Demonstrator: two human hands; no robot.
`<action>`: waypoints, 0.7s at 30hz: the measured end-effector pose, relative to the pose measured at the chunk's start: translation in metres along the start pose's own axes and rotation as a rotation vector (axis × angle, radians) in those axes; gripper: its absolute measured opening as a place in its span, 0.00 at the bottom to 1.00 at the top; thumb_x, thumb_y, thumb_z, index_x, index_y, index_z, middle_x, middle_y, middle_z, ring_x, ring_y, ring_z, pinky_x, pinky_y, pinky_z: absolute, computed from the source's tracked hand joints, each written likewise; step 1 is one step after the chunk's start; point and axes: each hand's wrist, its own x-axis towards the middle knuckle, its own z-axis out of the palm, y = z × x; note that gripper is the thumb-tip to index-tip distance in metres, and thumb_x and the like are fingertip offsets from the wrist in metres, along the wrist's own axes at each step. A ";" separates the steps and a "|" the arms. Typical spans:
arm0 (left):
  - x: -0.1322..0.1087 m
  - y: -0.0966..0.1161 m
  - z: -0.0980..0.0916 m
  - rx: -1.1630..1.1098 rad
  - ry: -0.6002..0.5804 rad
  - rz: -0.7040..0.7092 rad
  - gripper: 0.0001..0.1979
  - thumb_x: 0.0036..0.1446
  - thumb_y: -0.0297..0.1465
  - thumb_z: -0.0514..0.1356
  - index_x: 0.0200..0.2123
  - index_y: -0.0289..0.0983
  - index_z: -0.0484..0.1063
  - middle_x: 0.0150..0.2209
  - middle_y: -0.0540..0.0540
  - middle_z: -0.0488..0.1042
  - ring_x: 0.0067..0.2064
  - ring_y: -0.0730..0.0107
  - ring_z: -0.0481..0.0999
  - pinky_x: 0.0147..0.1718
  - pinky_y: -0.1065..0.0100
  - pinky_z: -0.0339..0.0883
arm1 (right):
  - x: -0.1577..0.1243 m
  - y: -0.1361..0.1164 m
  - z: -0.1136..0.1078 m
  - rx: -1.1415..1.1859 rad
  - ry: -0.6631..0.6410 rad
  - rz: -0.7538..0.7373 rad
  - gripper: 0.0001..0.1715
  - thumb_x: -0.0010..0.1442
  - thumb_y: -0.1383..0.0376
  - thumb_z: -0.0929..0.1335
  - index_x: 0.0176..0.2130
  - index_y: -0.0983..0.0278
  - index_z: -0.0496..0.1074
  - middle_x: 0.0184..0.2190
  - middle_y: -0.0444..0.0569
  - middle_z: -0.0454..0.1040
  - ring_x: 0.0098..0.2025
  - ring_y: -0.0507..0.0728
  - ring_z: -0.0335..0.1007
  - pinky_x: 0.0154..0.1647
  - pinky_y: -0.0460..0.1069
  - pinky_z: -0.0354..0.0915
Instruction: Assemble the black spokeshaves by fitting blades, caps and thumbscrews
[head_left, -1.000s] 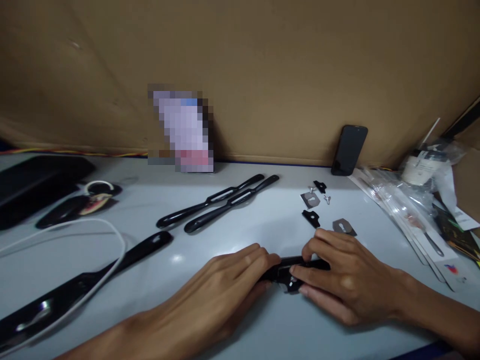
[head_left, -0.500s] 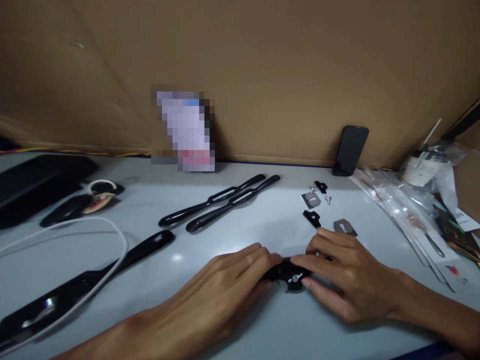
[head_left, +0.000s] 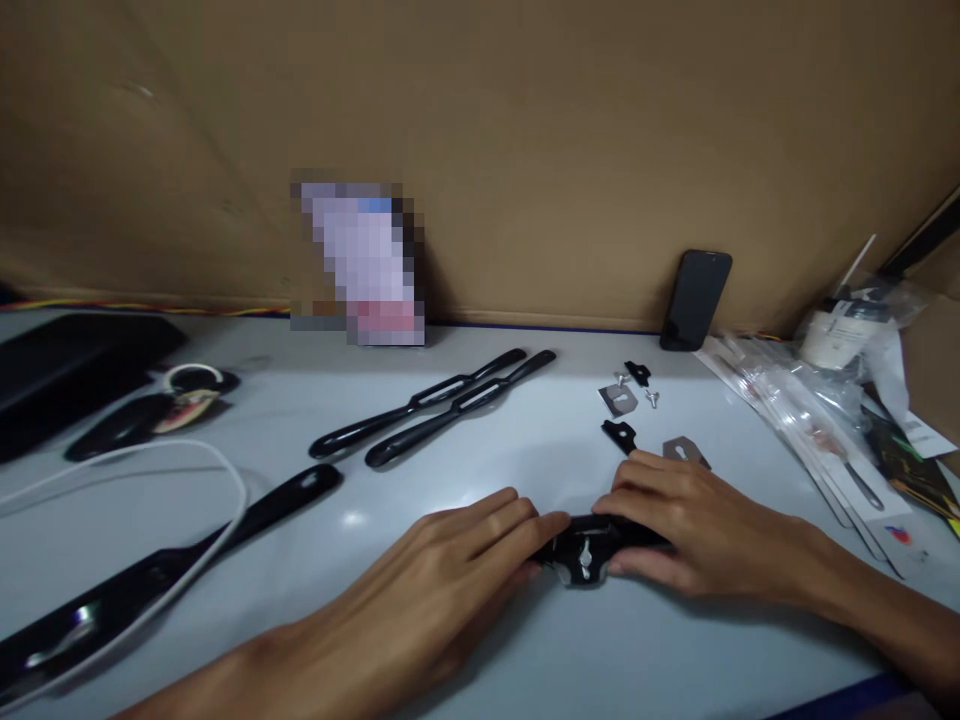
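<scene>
A black spokeshave [head_left: 585, 522] lies across the near part of the table, held from both sides. My left hand [head_left: 457, 565] is closed around its left handle, mostly covering it. At the other end, the fingers and thumb of my right hand [head_left: 694, 520] grip the right handle beside the body. Between my hands show a black cap, a silver thumbscrew [head_left: 586, 558] and a blade edge below the cap. Beyond my right hand lie two flat steel blades [head_left: 616, 400], two black caps [head_left: 619, 436] and two small silver screws [head_left: 652, 398].
Two black spokeshave bodies [head_left: 420, 440] lie mid-table. At left are another long black tool [head_left: 292, 500], a white cable [head_left: 244, 490], keys [head_left: 187, 405] and a black case [head_left: 75, 370]. A phone [head_left: 696, 300] leans on the cardboard wall. Plastic packets [head_left: 817, 460] and a cup [head_left: 832, 340] stand right.
My right fingers have drawn back to the right from the cap, uncovering more of the body. The thumbscrew's wings have turned from slanted to nearly upright. My left hand stays on its handle.
</scene>
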 end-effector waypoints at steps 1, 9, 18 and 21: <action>0.000 0.000 0.000 0.002 0.002 0.001 0.17 0.74 0.21 0.50 0.61 0.39 0.66 0.39 0.47 0.78 0.36 0.64 0.77 0.32 0.67 0.73 | 0.001 0.002 0.000 0.024 -0.016 0.003 0.10 0.70 0.61 0.75 0.47 0.66 0.79 0.40 0.52 0.77 0.42 0.59 0.73 0.44 0.52 0.68; -0.001 -0.002 -0.002 -0.004 -0.054 0.027 0.27 0.66 0.14 0.47 0.62 0.40 0.67 0.38 0.47 0.75 0.35 0.63 0.76 0.28 0.67 0.68 | 0.001 0.007 0.002 0.088 0.069 -0.044 0.17 0.68 0.63 0.76 0.54 0.68 0.79 0.41 0.52 0.78 0.41 0.58 0.74 0.43 0.52 0.68; -0.007 -0.004 0.002 -0.014 -0.052 0.025 0.28 0.63 0.14 0.48 0.59 0.41 0.70 0.40 0.46 0.73 0.35 0.63 0.75 0.28 0.66 0.65 | -0.004 -0.013 0.005 -0.004 0.140 -0.135 0.09 0.73 0.67 0.69 0.48 0.67 0.80 0.40 0.52 0.76 0.40 0.57 0.70 0.40 0.51 0.67; -0.004 -0.003 0.001 -0.007 -0.069 0.020 0.24 0.67 0.16 0.48 0.60 0.41 0.69 0.40 0.46 0.74 0.36 0.62 0.76 0.28 0.66 0.67 | -0.002 -0.018 0.013 0.042 0.153 -0.077 0.07 0.72 0.64 0.71 0.43 0.67 0.77 0.38 0.51 0.76 0.40 0.57 0.70 0.39 0.51 0.67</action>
